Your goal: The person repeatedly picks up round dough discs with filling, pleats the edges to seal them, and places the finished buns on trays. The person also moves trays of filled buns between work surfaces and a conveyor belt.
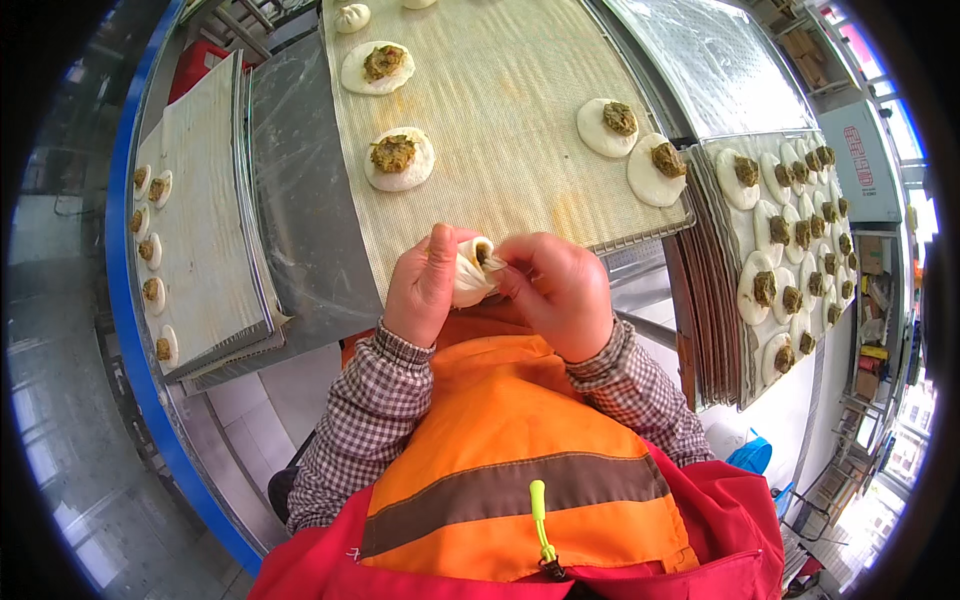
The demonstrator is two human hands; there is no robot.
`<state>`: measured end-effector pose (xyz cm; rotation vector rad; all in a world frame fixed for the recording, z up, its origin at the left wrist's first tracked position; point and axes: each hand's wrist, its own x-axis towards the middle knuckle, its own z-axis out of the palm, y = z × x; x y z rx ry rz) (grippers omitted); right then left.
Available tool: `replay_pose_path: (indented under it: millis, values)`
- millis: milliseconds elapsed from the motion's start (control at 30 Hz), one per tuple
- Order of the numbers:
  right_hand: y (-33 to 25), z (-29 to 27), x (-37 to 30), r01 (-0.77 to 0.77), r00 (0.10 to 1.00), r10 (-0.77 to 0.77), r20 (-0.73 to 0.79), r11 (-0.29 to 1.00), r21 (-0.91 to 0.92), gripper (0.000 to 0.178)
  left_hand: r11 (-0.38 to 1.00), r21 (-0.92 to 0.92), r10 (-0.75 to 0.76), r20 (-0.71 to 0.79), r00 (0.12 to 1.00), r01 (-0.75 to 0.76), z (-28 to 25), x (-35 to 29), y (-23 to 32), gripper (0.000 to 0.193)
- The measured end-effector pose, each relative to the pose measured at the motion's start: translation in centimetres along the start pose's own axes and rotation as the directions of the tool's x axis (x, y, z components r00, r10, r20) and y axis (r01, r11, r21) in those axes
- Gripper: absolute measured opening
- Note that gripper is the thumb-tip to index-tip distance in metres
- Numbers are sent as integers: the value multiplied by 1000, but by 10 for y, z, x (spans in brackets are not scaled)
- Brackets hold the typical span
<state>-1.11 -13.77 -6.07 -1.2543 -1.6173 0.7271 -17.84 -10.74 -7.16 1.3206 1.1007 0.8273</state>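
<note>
Between my two hands is a partly gathered bun point(472, 282), its white dough pleated and a bit of brown filling showing in the opening at the top. My left hand point(428, 280) cups it from the left, thumb pointing up. The fingers of my right hand point(560, 288) pinch the dough's edge on the right side. On the mesh mat point(500, 130) beyond lie flat dough rounds topped with filling: one round point(405, 172) close to my left hand, another round point(358, 75) behind it, and a pair point(645, 180) at the right. A closed bun point(352, 18) sits at the far left.
At the right, a tall stack of trays point(715, 330) carries many filled rounds on top. A second tray stack point(200, 220) at the left holds several more along its outer edge. A plastic-covered surface point(710, 65) lies far right, with a white box point(860, 160) beyond.
</note>
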Motion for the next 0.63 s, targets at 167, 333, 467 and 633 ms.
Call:
replay_pose_path:
  millis: [167,333,467,633]
  values:
    - [-4,-9,2,-45,991,44,125,999,8,18,998,-22,-50,137,989,54,-9,4,3,75]
    - [-6,-6,3,-261,956,219,196,938,226,17,995,-6,-92,200,976,95,-11,4,2,82]
    - [-5,-9,2,25,988,-27,154,1000,12,19,996,43,68,186,980,-78,-5,1,1,84]
    - [-7,-7,0,255,959,-240,151,963,-88,17,992,-106,-28,290,957,61,-16,0,1,76]
